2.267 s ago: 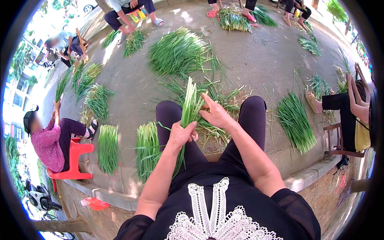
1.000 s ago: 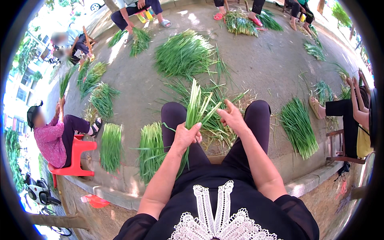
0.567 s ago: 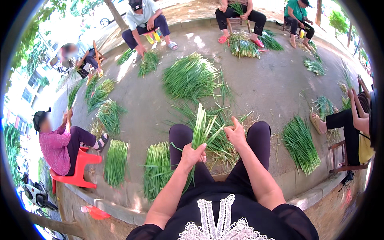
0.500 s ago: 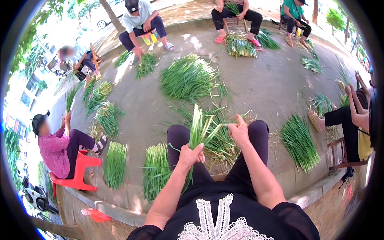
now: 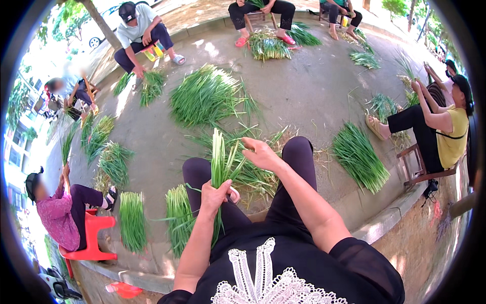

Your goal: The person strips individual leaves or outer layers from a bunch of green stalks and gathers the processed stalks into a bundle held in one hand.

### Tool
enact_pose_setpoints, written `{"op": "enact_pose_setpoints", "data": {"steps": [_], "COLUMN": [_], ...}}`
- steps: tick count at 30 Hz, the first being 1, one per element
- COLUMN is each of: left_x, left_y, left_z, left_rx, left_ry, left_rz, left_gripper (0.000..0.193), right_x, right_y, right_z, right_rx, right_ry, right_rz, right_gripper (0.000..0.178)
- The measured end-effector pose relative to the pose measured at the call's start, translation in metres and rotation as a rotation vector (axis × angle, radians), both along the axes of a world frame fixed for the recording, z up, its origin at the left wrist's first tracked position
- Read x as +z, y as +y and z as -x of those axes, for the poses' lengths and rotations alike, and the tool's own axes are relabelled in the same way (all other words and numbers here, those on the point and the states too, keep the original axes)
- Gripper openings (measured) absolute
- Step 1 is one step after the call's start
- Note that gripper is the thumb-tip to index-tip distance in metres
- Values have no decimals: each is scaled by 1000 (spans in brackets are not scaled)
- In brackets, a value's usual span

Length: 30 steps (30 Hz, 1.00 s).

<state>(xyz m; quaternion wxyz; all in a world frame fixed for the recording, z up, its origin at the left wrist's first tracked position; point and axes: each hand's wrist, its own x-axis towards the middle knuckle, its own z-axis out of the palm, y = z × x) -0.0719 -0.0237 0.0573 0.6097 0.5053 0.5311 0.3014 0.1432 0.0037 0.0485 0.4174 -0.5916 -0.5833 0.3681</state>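
Observation:
My left hand [image 5: 215, 196] is closed round a bunch of garlic chives [image 5: 218, 164], held nearly upright above my lap with the pale ends up. Green leaves hang below the fist. My right hand [image 5: 262, 154] is at the upper right of the bunch, its fingers bent together at the pale end of a leaning stalk; the fingertips are too small to show the grip exactly. Between my knees, loose chives and straw-coloured trimmings [image 5: 253, 180] lie on the ground. A neat chive pile [image 5: 178, 215] lies beside my left leg.
A large chive heap [image 5: 205, 96] lies ahead, with another pile [image 5: 360, 157] to the right and one [image 5: 132, 222] to the left. Several people sit around, one on a red plastic stool [image 5: 92, 237], another on a wooden chair [image 5: 420, 164]. A low kerb [image 5: 387, 220] runs behind.
My right hand has come closer to the bunch, its pointing finger now bent in toward a stalk. The left hand keeps its hold. The whole view has swung to the right.

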Motion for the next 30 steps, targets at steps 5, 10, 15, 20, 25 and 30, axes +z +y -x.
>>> {"op": "enact_pose_setpoints", "data": {"steps": [5, 10, 15, 20, 25, 30], "left_x": [11, 5, 8, 5, 6, 9], "left_y": [-3, -1, 0, 4, 6, 6], "left_z": [-5, -2, -1, 4, 4, 7], "left_rx": [-4, 10, 34, 61, 37, -2], "left_ry": [-11, -16, -64, -99, -90, -88], "left_rz": [-15, -10, 31, 68, 85, 105], "left_gripper": [15, 16, 18, 19, 17, 16], "right_x": [10, 29, -22, -18, 15, 11], "right_y": [5, 1, 1, 2, -3, 3], "right_z": [7, 15, 12, 7, 35, 53], "right_rx": [228, 330, -158, -365, -13, 25], "right_ry": [-259, -142, 22, 260, 389, 244], "right_rz": [80, 267, -51, -10, 52, -17], "right_gripper": [44, 34, 39, 41, 49, 64]}}
